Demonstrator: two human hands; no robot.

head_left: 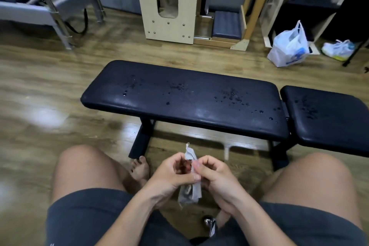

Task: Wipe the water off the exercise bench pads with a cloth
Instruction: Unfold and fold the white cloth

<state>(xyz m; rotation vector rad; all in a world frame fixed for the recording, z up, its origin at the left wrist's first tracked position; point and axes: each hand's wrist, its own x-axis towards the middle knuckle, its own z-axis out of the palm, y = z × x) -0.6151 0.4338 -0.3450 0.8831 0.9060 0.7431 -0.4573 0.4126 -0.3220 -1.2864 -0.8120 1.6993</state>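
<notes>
A black exercise bench stands across the floor in front of me. Its long pad (185, 104) carries scattered water drops, and so does the shorter pad (327, 118) at the right. Between my knees, well short of the bench, my left hand (169, 177) and my right hand (216, 177) both hold a small grey cloth (190, 189). The cloth is bunched up, with one corner sticking up above my fingers and the rest hanging below them.
I sit with my bare knees apart over a wooden floor (50, 96). A white plastic bag (289, 46) and a sports shoe (338, 50) lie at the back right. A wooden cabinet (167, 2) stands behind the bench, a grey chair frame (50, 6) at the back left.
</notes>
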